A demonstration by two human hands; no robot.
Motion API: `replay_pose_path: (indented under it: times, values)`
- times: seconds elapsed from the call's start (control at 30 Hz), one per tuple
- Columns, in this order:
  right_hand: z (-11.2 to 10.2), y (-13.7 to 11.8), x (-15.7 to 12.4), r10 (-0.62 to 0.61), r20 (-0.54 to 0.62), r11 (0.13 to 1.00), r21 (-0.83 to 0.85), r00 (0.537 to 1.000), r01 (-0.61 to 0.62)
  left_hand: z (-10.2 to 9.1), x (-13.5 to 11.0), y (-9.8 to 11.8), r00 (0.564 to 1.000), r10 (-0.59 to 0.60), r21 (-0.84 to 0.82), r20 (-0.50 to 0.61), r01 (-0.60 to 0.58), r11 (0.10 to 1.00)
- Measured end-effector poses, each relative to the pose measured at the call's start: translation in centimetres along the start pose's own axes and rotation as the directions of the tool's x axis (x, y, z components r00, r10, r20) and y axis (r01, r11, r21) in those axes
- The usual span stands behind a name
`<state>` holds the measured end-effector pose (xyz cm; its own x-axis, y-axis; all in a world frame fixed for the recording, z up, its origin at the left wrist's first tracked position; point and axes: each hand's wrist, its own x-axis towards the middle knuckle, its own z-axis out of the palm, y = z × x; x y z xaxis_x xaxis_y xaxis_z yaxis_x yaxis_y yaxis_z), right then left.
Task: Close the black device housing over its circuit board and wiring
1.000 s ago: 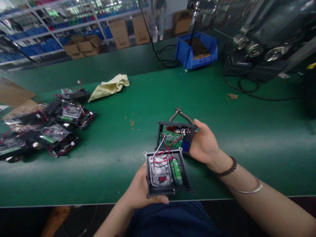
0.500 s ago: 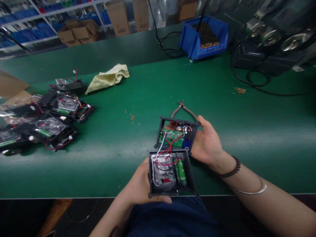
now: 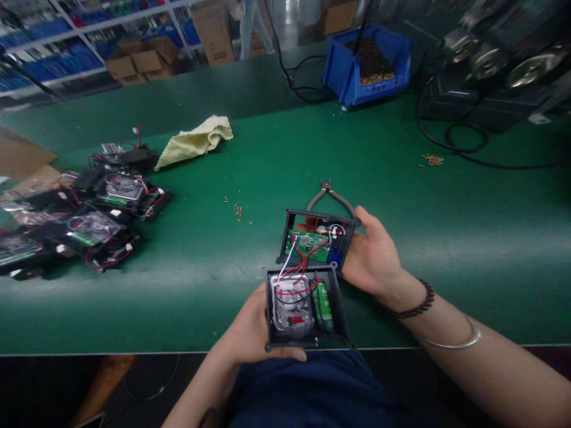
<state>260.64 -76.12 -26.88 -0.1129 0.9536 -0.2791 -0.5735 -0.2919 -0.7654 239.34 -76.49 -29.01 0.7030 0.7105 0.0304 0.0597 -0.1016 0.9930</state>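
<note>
My left hand [image 3: 247,336] grips the near half of an opened black plastic case [image 3: 303,309] holding a clear part, a green cylinder and red, white and black wires. My right hand [image 3: 372,255] holds the other case half [image 3: 317,238], tilted up, with a green circuit board [image 3: 307,244] inside. Red and white wires run between the two halves. Both halves sit above the front edge of the green table [image 3: 178,279]. Grey-handled pliers [image 3: 328,196] lie just behind the far half.
A heap of similar opened black units with wires [image 3: 84,217] lies at the left. A yellow cloth [image 3: 196,141] sits behind it. A blue bin of small brass parts [image 3: 366,59] and black machines with cables [image 3: 482,89] stand at the back right. Loose brass bits [image 3: 238,209] dot the table.
The view shifted slightly down and both case halves moved a little closer to me; the far half tilted up a bit more. My grips are unchanged.
</note>
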Motion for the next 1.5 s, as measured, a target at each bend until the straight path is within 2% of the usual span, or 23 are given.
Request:
replay_pose_path:
  times: [0.2, 0.37, 0.67, 0.8, 0.87, 0.93, 1.0, 1.03, 1.1, 1.17, 1.23, 1.3, 1.37, 1.43, 1.5]
  values:
    - [-0.2, 0.1, 0.0, -0.02, 0.022, 1.0, -0.018, 1.0, 0.02, -0.3, 0.2, -0.3, 0.999, 0.003, 0.038, 0.04, -0.005, 0.999]
    - [-0.2, 0.2, 0.0, -0.016, 0.016, 1.0, -0.012, 1.0, 0.016, -0.3, 0.1, -0.4, 0.999, 0.024, 0.044, 0.027, -0.025, 0.999]
    - [-0.5, 0.5, 0.2, 0.05, -0.027, 0.993, 0.108, 0.998, -0.047, -0.5, -0.1, -0.2, 0.999, -0.024, 0.058, 0.026, 0.023, 0.998]
    - [-0.3, 0.6, 0.3, 0.081, -0.039, 0.989, 0.125, 0.996, -0.076, -0.4, -1.2, -0.4, 0.995, -0.053, 0.152, -0.079, 0.065, 0.986]
    - [-0.2, 0.7, 0.3, 0.099, -0.051, 0.984, 0.151, 0.994, -0.091, -0.2, -2.3, -0.9, 0.983, -0.011, 0.235, -0.184, 0.054, 0.971]
    - [-0.1, 0.8, 0.3, 0.105, -0.053, 0.978, 0.188, 0.993, -0.093, -0.2, -3.4, -1.1, 0.958, 0.082, 0.369, -0.274, 0.026, 0.929]
    - [-0.2, 1.0, 0.3, 0.087, -0.033, 0.975, 0.207, 0.996, -0.078, -0.4, -4.1, -0.9, 0.919, 0.234, 0.538, -0.316, -0.029, 0.842]
    - [-0.3, 1.1, 0.3, 0.068, -0.02, 0.976, 0.207, 0.997, -0.063, -0.7, -4.3, -0.4, 0.896, 0.325, 0.623, -0.302, -0.073, 0.779]
    - [-0.5, 1.3, 0.4, 0.036, -0.005, 0.979, 0.203, 0.999, -0.035, -1.4, -4.0, 1.2, 0.847, 0.496, 0.751, -0.191, -0.199, 0.629]
    - [-0.8, 1.4, 0.5, 0.025, -0.008, 0.977, 0.212, 1.0, -0.023, -2.2, -2.8, 3.3, 0.805, 0.594, 0.797, -0.009, -0.353, 0.49]
    - [-0.8, 1.4, 0.7, 0.029, -0.02, 0.97, 0.242, 0.999, -0.023, -2.9, -1.1, 5.7, 0.771, 0.613, 0.786, 0.17, -0.481, 0.388]
    - [-0.8, 1.2, 0.7, 0.048, -0.047, 0.956, 0.291, 0.998, -0.032, -3.5, 0.8, 7.6, 0.738, 0.557, 0.802, 0.381, -0.563, 0.198]
    - [-0.6, 1.0, 0.7, 0.067, -0.083, 0.939, 0.342, 0.994, -0.035, -4.0, 2.6, 8.9, 0.705, 0.471, 0.804, 0.53, -0.594, -0.014]
    - [-0.4, 0.6, 0.6, 0.076, -0.104, 0.927, 0.375, 0.992, -0.031, -4.4, 3.9, 9.6, 0.664, 0.455, 0.79, 0.593, -0.59, -0.167]
    - [-0.2, 0.4, 0.5, 0.066, -0.106, 0.92, 0.392, 0.992, -0.019, -4.6, 4.6, 10.0, 0.618, 0.486, 0.777, 0.618, -0.576, -0.255]
